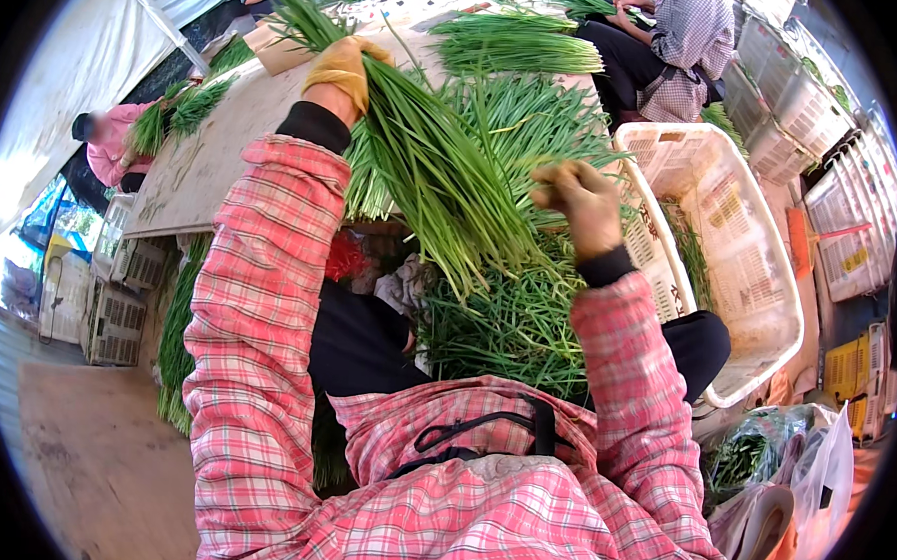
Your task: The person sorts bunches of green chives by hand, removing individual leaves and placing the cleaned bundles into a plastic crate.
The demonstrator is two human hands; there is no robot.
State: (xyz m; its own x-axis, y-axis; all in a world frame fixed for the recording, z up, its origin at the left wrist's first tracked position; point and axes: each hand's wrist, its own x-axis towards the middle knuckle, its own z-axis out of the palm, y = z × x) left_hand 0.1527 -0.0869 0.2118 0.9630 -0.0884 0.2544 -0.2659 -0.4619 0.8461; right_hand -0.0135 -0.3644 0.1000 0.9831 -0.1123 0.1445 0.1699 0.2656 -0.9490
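Head view: the left hand (344,67), in a yellowish glove, is wrapped tight around the upper part of a thick bunch of green chives (428,174), holding it raised above the table (209,154); the bunch slants down from the fist toward the person's lap, its pale ends fanning out low between the two forearms; the leafy tips stick up past the glove toward the far edge of the table. The right hand (579,201), also gloved and soiled, is curled with its fingertips pinching a few thin stalks at the right side of the same bunch; both sleeves are pink plaid. Below the hands a loose heap of chives (511,328) lies across the person's lap, touching the white plastic crate (758,294) that stands just beside the right forearm; a few stalks lie inside that crate. More tied chive bundles (514,45) rest near the table's far edge; a seated person in a checked shirt (684,50) works at its far right corner; another person in pink (109,140) sits by its left edge.
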